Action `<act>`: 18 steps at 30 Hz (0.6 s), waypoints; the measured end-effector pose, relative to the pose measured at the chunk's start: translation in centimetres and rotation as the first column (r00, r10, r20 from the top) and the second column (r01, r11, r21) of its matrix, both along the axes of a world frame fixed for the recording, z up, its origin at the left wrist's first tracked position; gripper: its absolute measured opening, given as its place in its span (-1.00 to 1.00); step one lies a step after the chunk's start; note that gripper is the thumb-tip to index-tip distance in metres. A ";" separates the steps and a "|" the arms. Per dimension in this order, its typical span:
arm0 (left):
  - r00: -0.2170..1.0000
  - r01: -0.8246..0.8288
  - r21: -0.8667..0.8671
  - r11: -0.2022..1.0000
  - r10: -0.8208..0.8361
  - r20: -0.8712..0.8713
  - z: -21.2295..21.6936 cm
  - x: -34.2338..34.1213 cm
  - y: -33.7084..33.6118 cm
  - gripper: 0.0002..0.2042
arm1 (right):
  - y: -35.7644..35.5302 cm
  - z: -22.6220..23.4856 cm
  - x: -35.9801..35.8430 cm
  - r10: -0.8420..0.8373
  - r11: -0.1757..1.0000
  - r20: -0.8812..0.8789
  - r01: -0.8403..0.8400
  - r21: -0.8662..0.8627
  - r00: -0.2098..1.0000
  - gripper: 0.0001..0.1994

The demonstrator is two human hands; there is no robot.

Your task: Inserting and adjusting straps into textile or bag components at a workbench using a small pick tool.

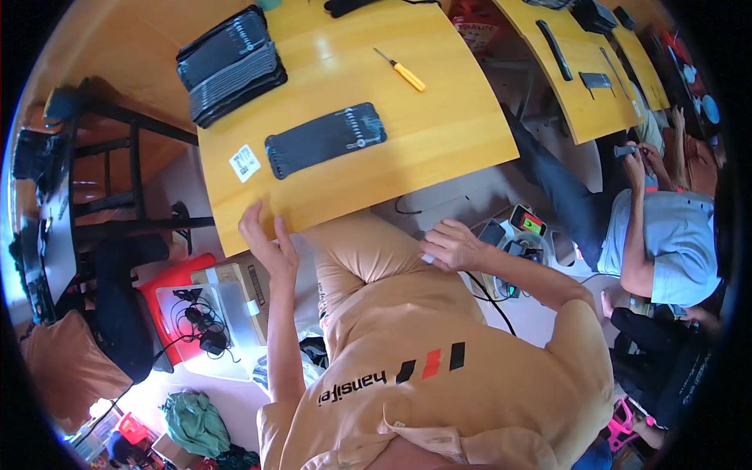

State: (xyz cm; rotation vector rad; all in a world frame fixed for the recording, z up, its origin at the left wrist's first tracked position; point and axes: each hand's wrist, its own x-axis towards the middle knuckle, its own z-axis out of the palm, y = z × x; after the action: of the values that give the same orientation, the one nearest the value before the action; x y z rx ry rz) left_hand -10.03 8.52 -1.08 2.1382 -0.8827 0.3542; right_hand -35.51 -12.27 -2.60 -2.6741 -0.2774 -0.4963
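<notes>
My left hand (269, 241) is at the near left edge of the yellow table (439, 117), its fingers apart and nothing in them. Over my lap, my right hand (453, 244) is closed, with a small pale bit showing below its fingertips; what it is I cannot make out. Beyond my left hand, a flat black panel (325, 141) with a row of light marks lies slantwise on the table. Left of that panel rests a white printed label (244, 163). A screwdriver (403, 73) with a yellow handle lies farther back.
At the back left stands a stack of similar black panels (231, 66). Boxes with black cables (205, 321) stand on the floor at left. By my right forearm are a bin of devices (521, 243) and a black cable (493, 301). Other people sit on both sides.
</notes>
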 end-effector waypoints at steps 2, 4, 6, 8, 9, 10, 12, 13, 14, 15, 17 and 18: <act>0.998 -0.034 0.050 0.998 0.036 -0.050 -1.2 -0.5 0.5 -0.80 | -0.3 -4.2 -2.6 -0.208 0.972 -0.383 0.233 0.019 0.900 -0.86; 0.993 -0.074 0.097 0.993 0.083 -0.085 -1.5 -0.2 -0.3 -0.89 | -1.1 -9.4 -3.4 -0.360 0.891 -0.780 0.436 -0.125 0.511 -0.86; 0.996 -0.077 0.093 0.993 0.073 0.043 -1.8 0.5 -1.5 -0.80 | -2.3 -14.4 -3.1 -0.365 0.897 -0.796 0.412 -0.162 0.483 -0.84; 0.987 -0.156 0.132 0.979 0.152 0.043 -2.2 1.1 -1.9 -0.76 | -3.4 -18.9 -1.7 -0.363 0.905 -0.809 0.380 -0.188 0.463 -0.81; 0.974 -0.226 0.163 0.961 0.222 0.039 -2.5 1.4 -2.2 -0.71 | -3.8 -21.1 -0.7 -0.390 0.894 -0.820 0.386 -0.228 0.419 -0.82; 0.973 -0.232 0.172 0.957 0.227 0.048 -2.7 1.5 -2.5 -0.71 | -4.1 -23.1 0.3 -0.417 0.881 -0.829 0.390 -0.267 0.374 -0.81; 0.967 -0.231 0.161 0.960 0.208 0.145 -2.9 1.4 -2.3 -0.69 | -4.3 -25.7 3.1 -0.422 0.878 -0.809 0.404 -0.254 0.408 -0.81; 0.971 -0.232 0.211 0.950 0.212 0.112 -2.7 1.3 -2.0 -0.69 | -4.2 -26.3 4.4 -0.390 0.890 -0.816 0.400 -0.217 0.426 -0.81; 0.969 -0.245 0.261 0.934 0.229 0.088 -2.6 1.3 -1.5 -0.70 | -5.3 -27.8 2.8 -0.350 0.906 -0.820 0.387 -0.173 0.454 -0.81; 0.970 -0.240 0.275 0.931 0.217 0.114 -2.8 1.3 -1.3 -0.70 | -4.9 -29.1 1.6 -0.310 0.918 -0.821 0.376 -0.127 0.479 -0.81; 0.975 -0.208 0.297 0.932 0.173 0.142 -2.8 1.1 -1.6 -0.72 | -3.6 -32.1 -4.4 -0.244 0.926 -0.818 0.375 -0.038 0.521 -0.81; 0.981 -0.174 0.306 0.936 0.136 0.139 -2.8 0.8 -2.2 -0.72 | -2.8 -33.3 -6.1 -0.221 0.921 -0.817 0.390 0.004 0.532 -0.80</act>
State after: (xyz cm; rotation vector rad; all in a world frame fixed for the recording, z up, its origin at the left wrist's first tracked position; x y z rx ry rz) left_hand -9.20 6.34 -3.92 2.5154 -0.8858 0.4457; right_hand -41.64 -15.03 -35.90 -2.4471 0.5084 0.6222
